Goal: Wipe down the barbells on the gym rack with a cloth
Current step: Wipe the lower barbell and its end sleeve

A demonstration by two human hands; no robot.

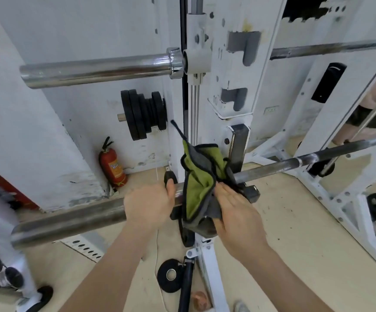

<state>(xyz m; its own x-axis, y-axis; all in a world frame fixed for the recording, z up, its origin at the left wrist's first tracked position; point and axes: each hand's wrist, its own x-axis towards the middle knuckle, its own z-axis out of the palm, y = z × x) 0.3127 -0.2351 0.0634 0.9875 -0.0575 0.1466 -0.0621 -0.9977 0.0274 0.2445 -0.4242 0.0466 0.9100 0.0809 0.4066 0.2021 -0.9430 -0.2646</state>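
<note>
Gym, weight area. White steel rack (pixel 238 21) with slots (pixel 235 99) numbered 10 and 11; chrome bar (pixel 97 68) above, steel barbell (pixel 70 219) below; black weight plates (pixel 142 113) stacked on a peg (pixel 121 117); red fire extinguisher (pixel 112 167) against the wall (pixel 70 30).

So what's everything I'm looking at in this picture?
lower bar: one, dull steel, across the rack at hand height
upper bar: one, shiny chrome, higher on the rack
cloth: one, green and grey, draped over the lower bar by the upright
rack: one, white, centre and right
plates: one stack, black, on a peg behind
extinguisher: one, red, on the floor by the wall
floor plate: one, black, near the rack's foot
left hand: grips the lower bar, left of the cloth
right hand: holds the cloth
</note>
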